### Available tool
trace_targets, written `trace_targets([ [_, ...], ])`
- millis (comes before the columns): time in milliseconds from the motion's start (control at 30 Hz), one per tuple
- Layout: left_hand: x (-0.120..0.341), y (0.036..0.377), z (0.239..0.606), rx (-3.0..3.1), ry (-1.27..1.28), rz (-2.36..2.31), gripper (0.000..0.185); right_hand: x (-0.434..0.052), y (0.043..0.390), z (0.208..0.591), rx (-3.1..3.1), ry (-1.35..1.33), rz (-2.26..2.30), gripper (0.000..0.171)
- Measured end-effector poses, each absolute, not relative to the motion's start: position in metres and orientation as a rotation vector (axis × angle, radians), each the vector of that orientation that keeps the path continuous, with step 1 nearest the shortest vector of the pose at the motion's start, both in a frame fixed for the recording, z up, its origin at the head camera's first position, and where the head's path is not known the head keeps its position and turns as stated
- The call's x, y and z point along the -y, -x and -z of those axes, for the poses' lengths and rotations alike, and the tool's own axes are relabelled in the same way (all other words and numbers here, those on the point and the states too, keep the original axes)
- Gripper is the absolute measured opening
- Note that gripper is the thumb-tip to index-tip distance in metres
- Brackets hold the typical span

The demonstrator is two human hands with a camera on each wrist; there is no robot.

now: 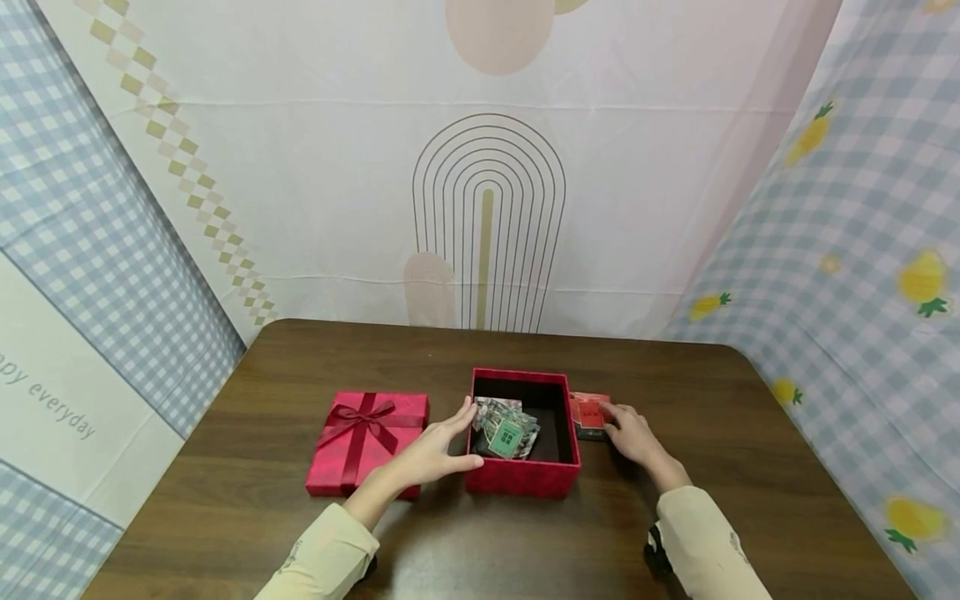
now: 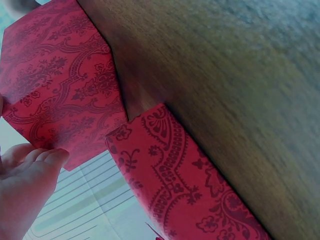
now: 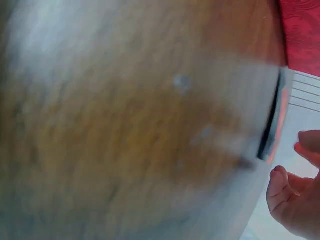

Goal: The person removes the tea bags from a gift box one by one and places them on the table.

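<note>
Touching red box (image 1: 522, 477), both hands flat.

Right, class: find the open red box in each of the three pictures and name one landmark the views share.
Head view: the open red box sits mid-table, the left hand against its left wall and the lid with bow further left.
Left wrist view: upper left, its patterned wall fills the corner.
Right wrist view: only a red corner at top right, likely the box.
Shared landmark: the dark wooden table.

bright even light, blurred wrist views, warped edges
</note>
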State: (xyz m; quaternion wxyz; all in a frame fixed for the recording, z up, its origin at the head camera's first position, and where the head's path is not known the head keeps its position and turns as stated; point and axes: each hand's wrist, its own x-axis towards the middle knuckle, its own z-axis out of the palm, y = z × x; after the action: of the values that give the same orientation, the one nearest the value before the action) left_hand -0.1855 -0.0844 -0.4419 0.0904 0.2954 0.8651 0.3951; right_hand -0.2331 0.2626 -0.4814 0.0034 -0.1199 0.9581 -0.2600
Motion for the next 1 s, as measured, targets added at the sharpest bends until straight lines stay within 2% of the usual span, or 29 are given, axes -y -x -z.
trace_targets([
  [367,0.085,0.185,0.441,-2.561,-0.868,-1.175,0.08,-0.25,0.232,0.458,-2.951,0.261,1.123,0.054],
  [1000,0.085,0.186,0.442,-2.556,-0.874,-1.182,0.08,-0.202,0.218,0.426,-2.804,0.487,1.513,0.053],
])
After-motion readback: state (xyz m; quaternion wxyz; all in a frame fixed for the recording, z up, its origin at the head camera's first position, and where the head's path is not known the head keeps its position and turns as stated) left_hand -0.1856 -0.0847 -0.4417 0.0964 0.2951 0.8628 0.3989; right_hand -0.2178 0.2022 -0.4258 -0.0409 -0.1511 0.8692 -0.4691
